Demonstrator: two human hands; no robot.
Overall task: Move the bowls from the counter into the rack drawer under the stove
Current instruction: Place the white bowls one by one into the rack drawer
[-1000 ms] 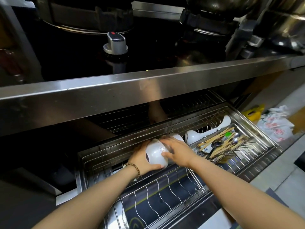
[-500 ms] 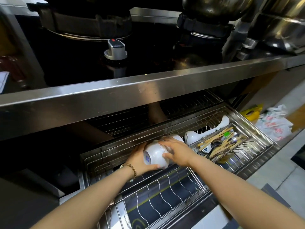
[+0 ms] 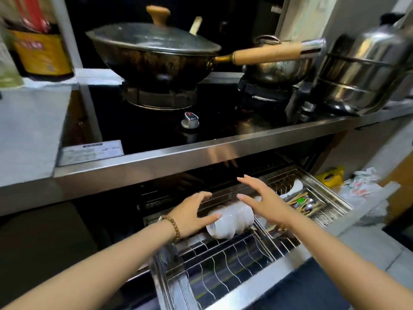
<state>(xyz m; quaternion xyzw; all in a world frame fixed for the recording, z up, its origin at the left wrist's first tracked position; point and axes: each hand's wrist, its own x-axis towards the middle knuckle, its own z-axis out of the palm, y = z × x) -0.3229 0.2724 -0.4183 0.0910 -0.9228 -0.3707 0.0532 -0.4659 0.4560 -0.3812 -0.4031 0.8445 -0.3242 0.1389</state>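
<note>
- Several nested bowls [image 3: 231,218] lie sideways at the back of the rack drawer [image 3: 223,265], probably propped by its wires.
- Left hand [image 3: 192,212] and right hand [image 3: 266,201] flank them over the drawer, fingers spread, gripping nothing.

**Clerk:** State of the rack drawer [image 3: 223,267]?

**Inspector:** Pulled out beneath the stove [image 3: 156,126]. A nested stack of white bowls [image 3: 232,217] lies on its side across the wire rack, toward the back.

**Clerk:** The hands?

**Inspector:** Both have their fingers spread and grip nothing. The left hand [image 3: 190,214], a beaded bracelet [image 3: 173,227] at its wrist, sits at the stack's left end with the thumb tip by the end bowl; contact cannot be confirmed. The right hand [image 3: 266,201] hovers above the stack's right end.

**Clerk:** Other contents?

**Inspector:** A cutlery tray [image 3: 306,203] at the drawer's right, holding chopsticks and spoons.

**Clerk:** Above?

**Inspector:** A lidded wok [image 3: 152,54] on the left burner and a steel pot [image 3: 277,71] on the right, with the stove's knob [image 3: 190,119] in front.
</note>
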